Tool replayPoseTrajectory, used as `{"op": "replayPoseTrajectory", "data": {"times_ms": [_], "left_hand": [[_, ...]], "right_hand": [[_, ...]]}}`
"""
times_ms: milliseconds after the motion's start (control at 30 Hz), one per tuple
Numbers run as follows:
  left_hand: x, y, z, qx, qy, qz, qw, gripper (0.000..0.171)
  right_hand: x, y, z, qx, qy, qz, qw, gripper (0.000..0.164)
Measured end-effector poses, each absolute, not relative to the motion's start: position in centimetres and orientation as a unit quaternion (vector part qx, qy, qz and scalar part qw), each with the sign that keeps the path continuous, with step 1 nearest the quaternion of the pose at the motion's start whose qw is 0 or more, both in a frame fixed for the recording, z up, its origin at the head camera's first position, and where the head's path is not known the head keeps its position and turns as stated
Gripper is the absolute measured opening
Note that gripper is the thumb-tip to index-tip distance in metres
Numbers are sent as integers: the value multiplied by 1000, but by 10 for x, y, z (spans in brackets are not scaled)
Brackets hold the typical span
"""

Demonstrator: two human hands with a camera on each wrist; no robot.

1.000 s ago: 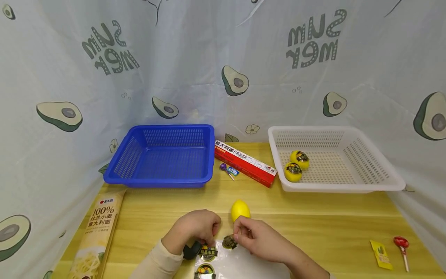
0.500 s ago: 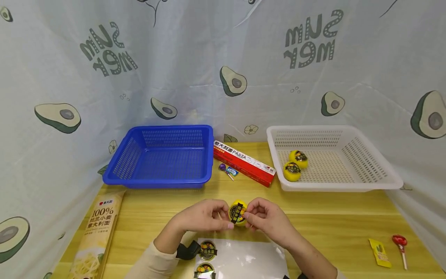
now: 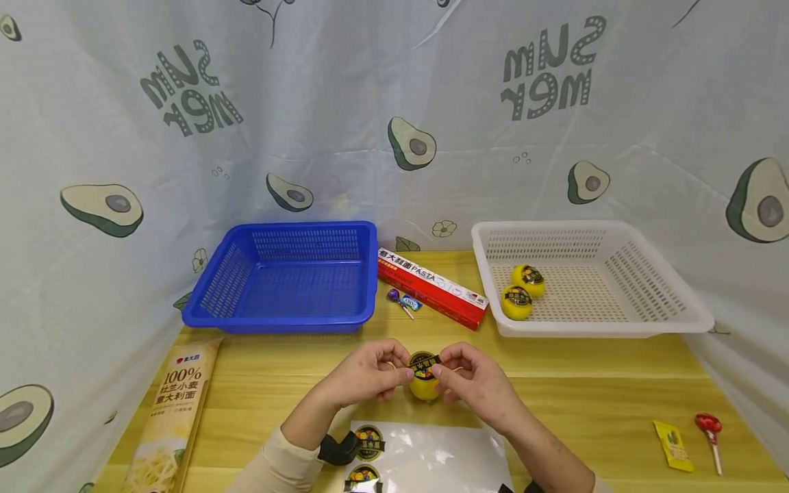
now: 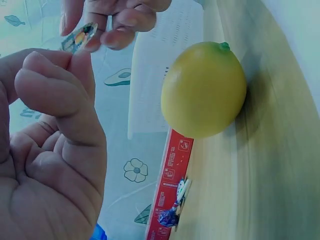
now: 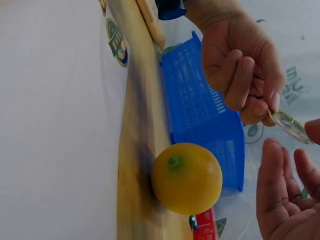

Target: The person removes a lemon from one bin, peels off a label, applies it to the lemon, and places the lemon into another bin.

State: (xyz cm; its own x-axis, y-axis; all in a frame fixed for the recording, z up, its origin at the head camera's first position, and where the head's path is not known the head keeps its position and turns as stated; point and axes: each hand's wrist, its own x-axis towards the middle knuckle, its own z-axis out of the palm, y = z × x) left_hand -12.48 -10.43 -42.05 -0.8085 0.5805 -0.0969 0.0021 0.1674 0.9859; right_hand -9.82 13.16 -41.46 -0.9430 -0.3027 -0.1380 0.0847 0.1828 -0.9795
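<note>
A round label sticker (image 3: 423, 365), black and gold with coloured fruit, is stretched between both hands. My left hand (image 3: 368, 375) pinches its left end between thumb and finger, and my right hand (image 3: 477, 382) pinches the right end. Below it a yellow lemon (image 3: 425, 392) stands on the table; from the head the label overlaps its upper part. Both wrist views show the sticker (image 4: 80, 38) held apart from the lemon (image 5: 187, 178), whose skin looks plain there. Close in front lies a white sticker sheet (image 3: 446, 457) with labels along its left side.
Two labelled lemons (image 3: 517, 302) sit in a white basket (image 3: 653, 329) at the back right. A blue basket (image 3: 280, 323), a red pasta box (image 3: 434, 289) and small sweets (image 3: 409, 302) are behind. Pasta packet (image 3: 172, 418) at left; yellow sachet (image 3: 673, 446) and red lollipop (image 3: 708, 424) at right.
The sticker has come off the sheet and moved up over the lemon. The left hand has moved from the sheet to grip its other end, and the label has turned from slanted to nearly level.
</note>
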Motion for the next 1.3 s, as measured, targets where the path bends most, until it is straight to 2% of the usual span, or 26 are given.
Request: {"op": "replayPoseTrajectory", "data": {"times_ms": [133, 500, 700, 933, 1300], "left_hand": [[-125, -104, -419, 191, 734, 609, 231, 17], [-127, -102, -418, 164, 749, 607, 209, 16], [-127, -94, -428, 128, 742, 633, 180, 18], [-130, -87, -441, 114, 737, 647, 159, 18], [-136, -86, -453, 74, 711, 674, 187, 21]], "right_hand": [[-99, 129, -412, -58, 783, -605, 130, 31], [-111, 130, -407, -49, 803, -582, 122, 24], [-115, 132, -415, -18, 807, -575, 133, 21], [-122, 132, -424, 7, 850, -515, 116, 16], [-125, 133, -434, 12, 842, -516, 159, 20]]}}
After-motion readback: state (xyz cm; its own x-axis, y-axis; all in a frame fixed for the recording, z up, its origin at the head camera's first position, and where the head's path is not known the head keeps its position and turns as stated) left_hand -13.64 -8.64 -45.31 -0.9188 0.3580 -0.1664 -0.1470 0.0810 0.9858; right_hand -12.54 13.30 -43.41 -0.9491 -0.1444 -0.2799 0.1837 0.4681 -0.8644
